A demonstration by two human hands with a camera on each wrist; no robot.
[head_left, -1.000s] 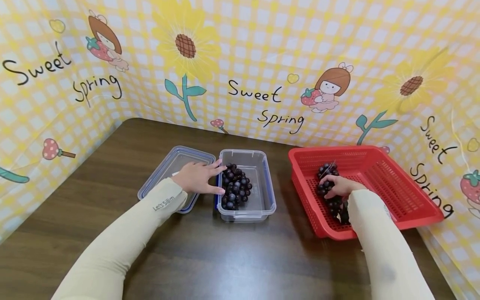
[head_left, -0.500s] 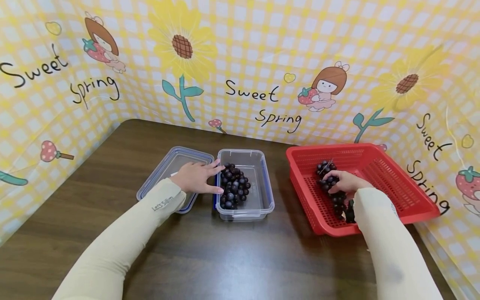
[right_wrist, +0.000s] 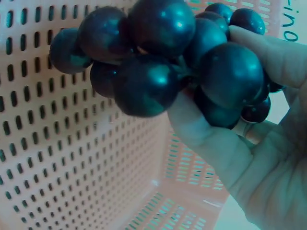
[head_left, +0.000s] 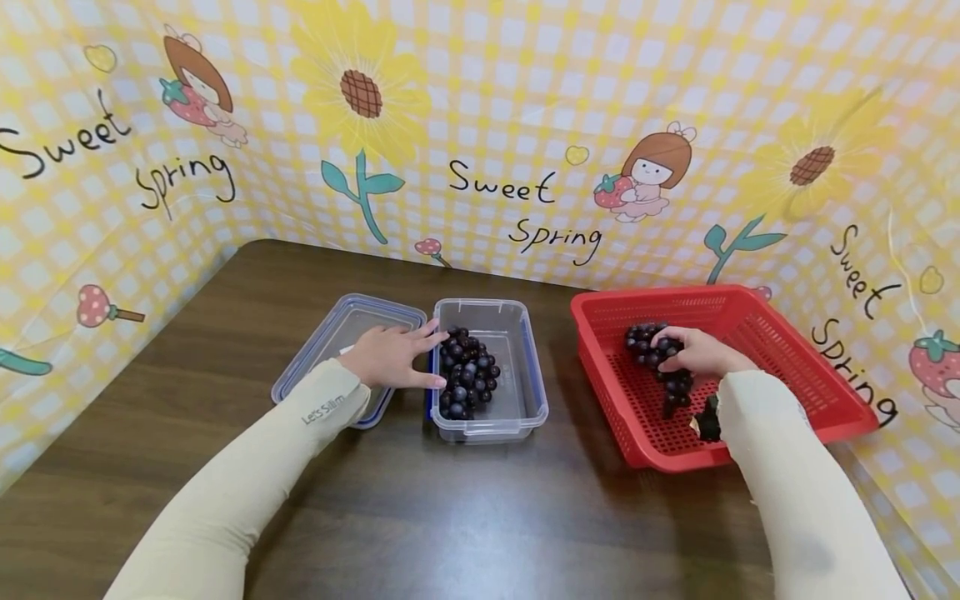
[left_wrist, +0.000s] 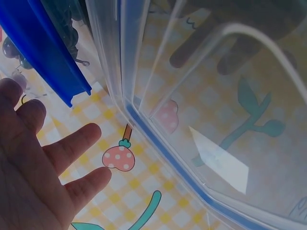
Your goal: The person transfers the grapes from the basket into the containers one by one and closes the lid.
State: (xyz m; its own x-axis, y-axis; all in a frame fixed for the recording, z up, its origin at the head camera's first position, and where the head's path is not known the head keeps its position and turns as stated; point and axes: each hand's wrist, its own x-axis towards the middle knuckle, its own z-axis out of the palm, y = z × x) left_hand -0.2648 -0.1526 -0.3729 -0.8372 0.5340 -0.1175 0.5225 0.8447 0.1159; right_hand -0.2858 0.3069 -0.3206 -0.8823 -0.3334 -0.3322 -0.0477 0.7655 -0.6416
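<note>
Your right hand [head_left: 693, 352] curls around 1 bunch of round, glossy dark grapes [right_wrist: 163, 62] above the perforated red plastic basket [head_left: 795, 367]; your left hand [head_left: 390, 357] lies flat with fingers straight against the clear plastic box [head_left: 517, 333].

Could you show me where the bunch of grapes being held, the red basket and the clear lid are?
bunch of grapes [head_left: 651, 348]: head view, berries beside the fingers.
red basket [head_left: 780, 354]: head view, bare perforated floor.
clear lid [head_left: 347, 321]: head view, top panel.

a staged tabletop recording booth rather than a lived-in room: a dark wood-grain table [head_left: 465, 500] is fenced on three sides by a yellow gingham backdrop [head_left: 480, 100] printed with sunflowers, cartoon girls and "sweet spring". a red basket [head_left: 787, 367] and clear container [head_left: 517, 400] are the only props.
</note>
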